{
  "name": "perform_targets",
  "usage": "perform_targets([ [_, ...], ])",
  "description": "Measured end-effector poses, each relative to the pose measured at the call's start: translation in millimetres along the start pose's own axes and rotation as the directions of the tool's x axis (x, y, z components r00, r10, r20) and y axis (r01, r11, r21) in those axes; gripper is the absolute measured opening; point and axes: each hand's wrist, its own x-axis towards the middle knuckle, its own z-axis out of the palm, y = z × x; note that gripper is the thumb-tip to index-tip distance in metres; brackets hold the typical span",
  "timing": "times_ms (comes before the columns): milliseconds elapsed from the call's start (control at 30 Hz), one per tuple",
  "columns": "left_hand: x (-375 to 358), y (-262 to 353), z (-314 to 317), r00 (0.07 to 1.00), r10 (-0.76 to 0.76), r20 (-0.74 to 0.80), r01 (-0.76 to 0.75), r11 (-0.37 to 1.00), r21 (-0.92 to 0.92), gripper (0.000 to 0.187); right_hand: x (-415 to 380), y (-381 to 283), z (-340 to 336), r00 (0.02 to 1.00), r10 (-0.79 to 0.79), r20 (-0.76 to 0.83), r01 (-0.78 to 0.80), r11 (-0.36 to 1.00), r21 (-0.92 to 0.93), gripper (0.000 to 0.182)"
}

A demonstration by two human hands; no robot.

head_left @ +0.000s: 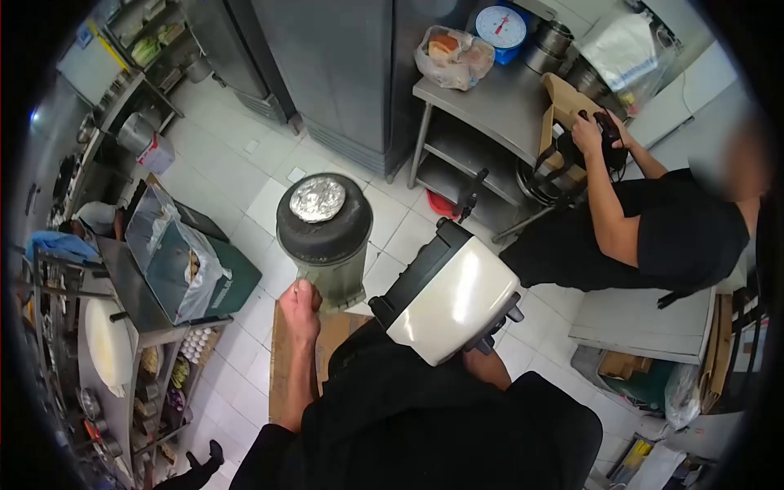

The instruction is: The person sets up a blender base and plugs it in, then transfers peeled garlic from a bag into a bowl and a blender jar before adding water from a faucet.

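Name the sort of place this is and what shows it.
Probably a commercial kitchen: there is a blue dial scale on a steel table, rows of eggs, and a blender jar in the left hand.

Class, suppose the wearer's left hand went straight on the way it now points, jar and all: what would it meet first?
Probably the tall grey cabinet, beyond some open floor; the left hand, gripping the jar, points roughly there, though depth is unclear.
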Motion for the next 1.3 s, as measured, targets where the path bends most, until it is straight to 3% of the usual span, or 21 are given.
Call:
perform_targets([
  [67, 20.4, 1.9, 17.1, 0.996, 0.056, 0.075, -0.043, 0.985, -0.166, 0.044, 20.5, -15.3, -5.2, 0.973, 0.014, -0.232, 0.099, 0.879, 0.467, 0.024],
  [100, 70.8, 39.3, 8.2, 0.990, 0.081, 0.112, -0.080, 0.997, -0.013, 0.044, 38.9, -37.1, -12.0, 0.951, 0.016, -0.309, 0.191, 0.757, 0.625, 0.026],
  [167, 106.6, 35.5, 65.8, 0.982, 0.096, 0.163, -0.074, 0.988, -0.136, 0.044, 23.5, -16.7, -66.6, 0.942, 0.096, -0.320, 0.190, 0.633, 0.751, 0.029],
  [233, 152.7, 38.9, 125.2, 0.967, 0.100, 0.234, -0.045, 0.973, -0.228, 0.043, 25.0, 1.8, -110.7, 0.949, 0.148, -0.279, 0.138, 0.601, 0.788, 0.031],
  [367, 237.9, 24.7, 236.6, 0.953, 0.054, 0.298, 0.027, 0.965, -0.261, 0.040, 42.3, 31.6, -122.7, 0.935, 0.192, -0.297, 0.241, 0.265, 0.933, 0.048],
  [400, 256.7, 18.7, 268.1, 0.946, 0.057, 0.318, 0.041, 0.956, -0.291, 0.039, 42.0, 31.9, -148.6, 0.963, 0.219, -0.157, 0.111, 0.209, 0.972, 0.047],
  [467, 289.8, 10.9, 330.0, 0.935, 0.049, 0.353, 0.079, 0.938, -0.339, 0.037, 41.1, 37.6, -178.2, 0.968, 0.250, -0.030, -0.005, 0.141, 0.990, 0.045],
  [567, 323.3, -1.5, 407.1, 0.935, 0.055, 0.351, 0.050, 0.958, -0.283, 0.037, 46.3, 43.6, -196.8, 0.949, 0.289, -0.127, 0.085, 0.154, 0.984, 0.040],
  [633, 339.1, -19.8, 445.4, 0.931, 0.034, 0.365, 0.087, 0.946, -0.311, 0.035, 51.2, 44.1, -209.8, 0.891, 0.368, -0.265, 0.168, 0.274, 0.947, 0.033],
  [733, 362.3, -42.8, 489.4, 0.904, 0.072, 0.422, 0.091, 0.931, -0.354, 0.036, 52.1, 47.2, -223.2, 0.858, 0.429, -0.283, 0.164, 0.293, 0.942, 0.031],
  [800, 377.1, -59.0, 509.4, 0.915, 0.200, 0.351, -0.144, 0.973, -0.181, 0.040, 51.4, 43.2, -227.1, 0.830, 0.477, -0.289, 0.141, 0.323, 0.936, 0.029],
  [1000, 422.0, -79.5, 575.8, 0.906, 0.232, 0.355, -0.272, 0.960, 0.067, 0.046, 66.9, 8.9, -244.6, 0.728, 0.624, -0.283, 0.049, 0.364, 0.930, 0.024],
  [1133, 433.6, -69.6, 623.4, 0.871, 0.171, 0.461, -0.211, 0.977, 0.035, 0.045, 87.2, -17.2, -225.1, 0.660, 0.675, -0.330, -0.067, 0.490, 0.869, 0.023],
  [1300, 468.0, -80.1, 673.0, 0.752, 0.065, 0.657, -0.107, 0.994, 0.024, 0.043, 100.2, -71.7, -276.6, 0.595, 0.749, -0.292, -0.059, 0.402, 0.914, 0.024],
])
